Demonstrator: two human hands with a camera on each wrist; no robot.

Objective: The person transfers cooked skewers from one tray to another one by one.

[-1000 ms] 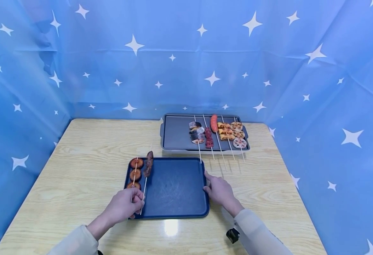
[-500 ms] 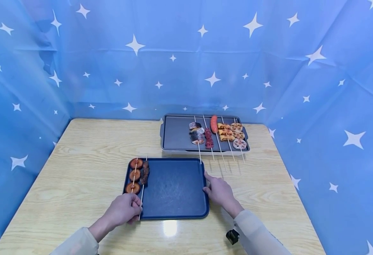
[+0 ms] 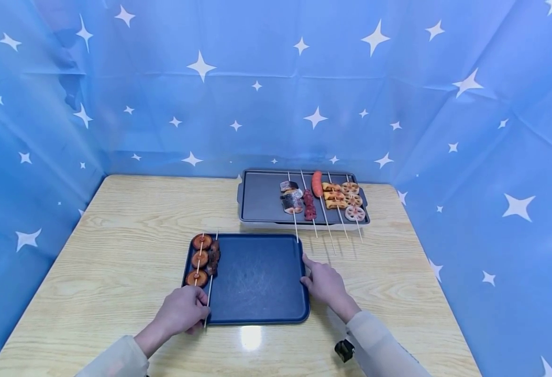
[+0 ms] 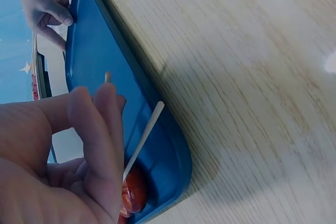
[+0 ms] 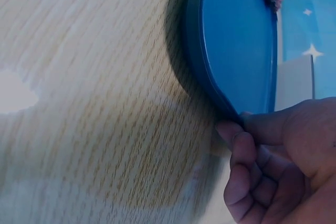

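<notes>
In the head view my left hand (image 3: pixel 181 312) pinches the stick of a dark meat skewer (image 3: pixel 213 259), which lies along the left part of a blue tray (image 3: pixel 257 283). Just left of it rests a skewer of round brown slices (image 3: pixel 199 258), its lower stick partly behind that hand. The left wrist view shows the meat skewer's stick end (image 4: pixel 107 77) poking out above my fingertips, while the other skewer's stick (image 4: pixel 144 137) slants over the tray's rim. At the tray's right edge my right hand (image 3: pixel 325 283) grips the rim, thumb and fingers on it in the right wrist view.
Behind stands a dark grill plate (image 3: pixel 262 201) bearing a fish skewer (image 3: pixel 291 200), a red meat skewer (image 3: pixel 309 204), a sausage skewer (image 3: pixel 317 184), a yellow folded-slice skewer (image 3: pixel 334 196) and a lotus root skewer (image 3: pixel 354 212). Their sticks overhang its front. A starry blue curtain (image 3: pixel 257 115) surrounds the table.
My left hand has moved slightly left and toward me, lowering the meat skewer from above the tray to beside the round-slice skewer. My right hand has stayed on the tray's rim.
</notes>
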